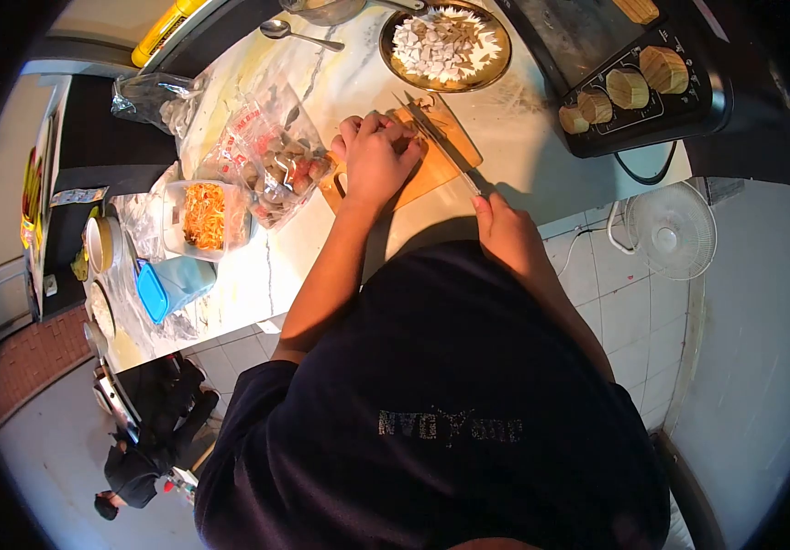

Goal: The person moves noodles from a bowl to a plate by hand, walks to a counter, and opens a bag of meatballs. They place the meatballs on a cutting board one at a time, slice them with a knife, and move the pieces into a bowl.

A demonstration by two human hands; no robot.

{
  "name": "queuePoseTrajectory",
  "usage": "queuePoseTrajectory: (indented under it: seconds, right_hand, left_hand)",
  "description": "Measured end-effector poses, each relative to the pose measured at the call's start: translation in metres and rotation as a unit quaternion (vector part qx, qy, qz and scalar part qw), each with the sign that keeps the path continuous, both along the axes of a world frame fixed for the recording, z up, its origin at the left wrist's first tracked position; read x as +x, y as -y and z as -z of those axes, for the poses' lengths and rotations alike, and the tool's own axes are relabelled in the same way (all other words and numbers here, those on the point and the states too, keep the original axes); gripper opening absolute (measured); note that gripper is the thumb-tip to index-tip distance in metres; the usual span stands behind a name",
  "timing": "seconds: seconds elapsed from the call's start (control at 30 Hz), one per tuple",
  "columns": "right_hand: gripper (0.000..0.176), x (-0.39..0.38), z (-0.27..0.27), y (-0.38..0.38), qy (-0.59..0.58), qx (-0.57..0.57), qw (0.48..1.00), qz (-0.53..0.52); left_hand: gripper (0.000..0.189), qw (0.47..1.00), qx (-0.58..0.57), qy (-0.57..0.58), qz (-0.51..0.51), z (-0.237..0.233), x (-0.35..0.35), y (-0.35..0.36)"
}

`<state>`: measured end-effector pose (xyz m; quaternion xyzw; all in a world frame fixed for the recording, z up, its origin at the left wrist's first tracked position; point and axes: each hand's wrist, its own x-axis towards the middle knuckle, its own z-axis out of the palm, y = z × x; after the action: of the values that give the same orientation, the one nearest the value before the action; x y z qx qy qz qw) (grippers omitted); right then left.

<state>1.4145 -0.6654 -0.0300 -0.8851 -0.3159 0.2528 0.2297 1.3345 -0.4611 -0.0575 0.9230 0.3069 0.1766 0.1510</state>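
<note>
A wooden cutting board lies on the marble-patterned counter. My left hand rests over it with bent fingers pressed around a small brownish piece, mostly hidden under the fingertips. My right hand is closed round the handle of a knife, whose blade slants up and left across the board, just right of my left fingers. Small brown scraps lie at the board's far edge. Left of the board is a clear plastic bag of brownish round pieces. A round plate beyond the board bears chopped white and brownish pieces.
A tub of shredded orange food and a blue-lidded container stand left. A spoon lies at the back. The black appliance with wooden knobs is right, a white fan beyond the counter. A person sits lower left.
</note>
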Motion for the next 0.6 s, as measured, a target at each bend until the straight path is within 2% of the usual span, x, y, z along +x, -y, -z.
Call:
queuePoseTrajectory:
  seconds: [0.17,0.27,0.6]
  right_hand:
    - [0.04,-0.0021,-0.0008,-0.0043,0.002,0.007,1.0,-0.002]
    - [0.04,-0.0026,0.0046,-0.0041,0.012,0.033,0.999,-0.009]
    - [0.041,-0.0029,0.0061,-0.0061,-0.004,0.004,1.0,-0.011]
  left_hand:
    - [0.017,0.999,-0.018,0.046,-0.002,0.0013,-0.0008,0.0007]
    - [0.02,1.0,-0.018,0.015,-0.005,0.0003,-0.0016,0.0004]
    - [0.02,1.0,-0.01,0.024,0.006,0.0017,-0.0011,-0.0002]
